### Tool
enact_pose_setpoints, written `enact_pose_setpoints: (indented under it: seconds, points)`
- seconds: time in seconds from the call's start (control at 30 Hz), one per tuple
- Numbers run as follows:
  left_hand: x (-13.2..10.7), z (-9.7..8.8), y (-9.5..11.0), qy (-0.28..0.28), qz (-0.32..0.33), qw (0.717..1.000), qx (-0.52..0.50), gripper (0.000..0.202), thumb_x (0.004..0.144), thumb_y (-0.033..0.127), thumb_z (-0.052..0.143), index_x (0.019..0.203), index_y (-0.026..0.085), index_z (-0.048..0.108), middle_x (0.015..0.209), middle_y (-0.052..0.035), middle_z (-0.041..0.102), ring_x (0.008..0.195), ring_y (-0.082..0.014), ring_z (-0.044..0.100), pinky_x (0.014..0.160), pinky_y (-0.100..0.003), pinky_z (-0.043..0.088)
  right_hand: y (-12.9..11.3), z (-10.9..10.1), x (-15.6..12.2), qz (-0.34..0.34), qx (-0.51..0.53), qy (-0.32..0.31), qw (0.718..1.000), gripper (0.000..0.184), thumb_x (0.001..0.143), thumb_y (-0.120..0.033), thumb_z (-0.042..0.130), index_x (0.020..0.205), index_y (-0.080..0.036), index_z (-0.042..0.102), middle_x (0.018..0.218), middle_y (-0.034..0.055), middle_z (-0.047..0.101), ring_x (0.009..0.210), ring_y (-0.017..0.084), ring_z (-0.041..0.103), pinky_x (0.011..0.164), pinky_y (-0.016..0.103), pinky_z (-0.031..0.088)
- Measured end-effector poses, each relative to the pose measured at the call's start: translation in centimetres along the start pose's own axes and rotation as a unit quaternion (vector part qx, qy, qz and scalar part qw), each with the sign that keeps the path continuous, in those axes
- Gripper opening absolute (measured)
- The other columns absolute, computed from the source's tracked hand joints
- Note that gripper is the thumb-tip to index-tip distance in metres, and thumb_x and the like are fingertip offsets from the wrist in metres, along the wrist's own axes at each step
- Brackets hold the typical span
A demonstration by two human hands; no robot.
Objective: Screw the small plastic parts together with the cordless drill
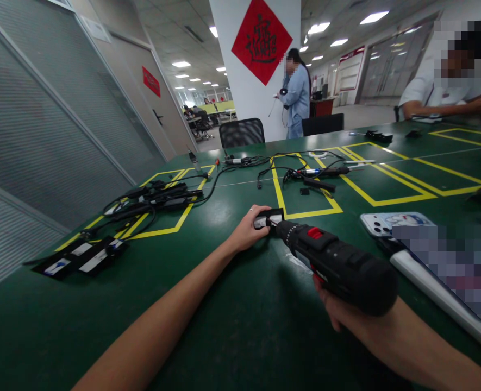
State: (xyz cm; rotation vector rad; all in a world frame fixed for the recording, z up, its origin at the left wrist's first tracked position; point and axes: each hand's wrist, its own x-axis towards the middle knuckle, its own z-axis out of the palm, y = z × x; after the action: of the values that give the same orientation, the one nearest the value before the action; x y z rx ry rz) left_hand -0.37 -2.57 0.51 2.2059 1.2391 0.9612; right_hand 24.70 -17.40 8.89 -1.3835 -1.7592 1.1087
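My left hand (248, 231) reaches forward over the green table (224, 304) and pinches a small black power adapter with a white label (268, 219), holding it flat on the mat. A black cordless drill with a red switch (333, 263) is gripped in my right hand (338, 309), most of which is hidden under the tool. The drill's tip touches the adapter right beside my left fingers.
Black adapters (81, 258) lie at the near left, a pile of adapters and cables (154, 198) behind them. Screwdrivers and leads (317, 174) sit in yellow-taped boxes. A phone (391, 222) lies at right. One person sits far right (448, 92), another stands by the pillar (295, 92).
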Motion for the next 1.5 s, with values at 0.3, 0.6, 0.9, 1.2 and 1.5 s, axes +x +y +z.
enact_pose_setpoints:
  seconds: [0.3,0.6,0.9,1.2,1.5]
  points:
    - [0.01,-0.15,-0.01,-0.004,0.007,1.000,-0.012,0.048,0.072,0.013,0.055,0.119,0.019,0.046,0.110,-0.0055,0.049,0.104,-0.0184,0.049,0.095,-0.033,0.038,0.32,0.06,-0.19,0.047,-0.035,-0.050,0.997,0.031,0.078,-0.035,0.053,0.104,-0.020,0.060,0.069,0.0034,0.067,0.064,0.021,0.064,0.064,0.034,0.053]
    - [0.04,-0.16,0.22,-0.007,-0.001,1.000,-0.014,0.049,0.072,0.013,0.055,0.119,0.020,0.046,0.111,-0.0061,0.049,0.105,-0.0197,0.049,0.097,-0.035,0.037,0.06,0.01,-0.06,0.054,-0.006,-0.057,0.997,0.023,0.079,-0.031,0.053,0.096,-0.020,0.062,0.062,0.0003,0.064,0.058,0.018,0.061,0.060,0.030,0.052]
    - [0.09,0.01,-0.17,-0.007,0.002,1.000,-0.019,0.050,0.072,0.011,0.054,0.120,0.020,0.045,0.111,-0.0058,0.049,0.105,-0.0188,0.049,0.097,-0.034,0.037,-0.17,-0.12,-0.07,0.034,-0.025,-0.066,0.997,0.016,0.077,-0.033,0.055,0.076,-0.021,0.065,0.060,0.0007,0.063,0.057,0.017,0.060,0.059,0.029,0.051]
    - [0.01,-0.01,-0.28,-0.004,0.002,1.000,-0.017,0.049,0.072,0.012,0.054,0.120,0.020,0.045,0.112,-0.0057,0.049,0.106,-0.0191,0.048,0.098,-0.035,0.037,0.38,-0.15,-0.18,0.056,-0.020,-0.074,0.995,0.024,0.080,-0.036,0.052,0.093,-0.020,0.063,0.065,0.0016,0.065,0.061,0.018,0.061,0.058,0.028,0.050]
    - [0.10,-0.02,-0.23,-0.006,0.008,1.000,-0.019,0.049,0.072,0.011,0.054,0.120,0.019,0.045,0.112,-0.0058,0.049,0.106,-0.0184,0.048,0.097,-0.033,0.036,0.35,0.05,-0.11,0.035,-0.029,-0.055,0.997,0.021,0.077,-0.036,0.053,0.083,-0.020,0.066,0.060,0.0011,0.063,0.058,0.018,0.060,0.062,0.030,0.050]
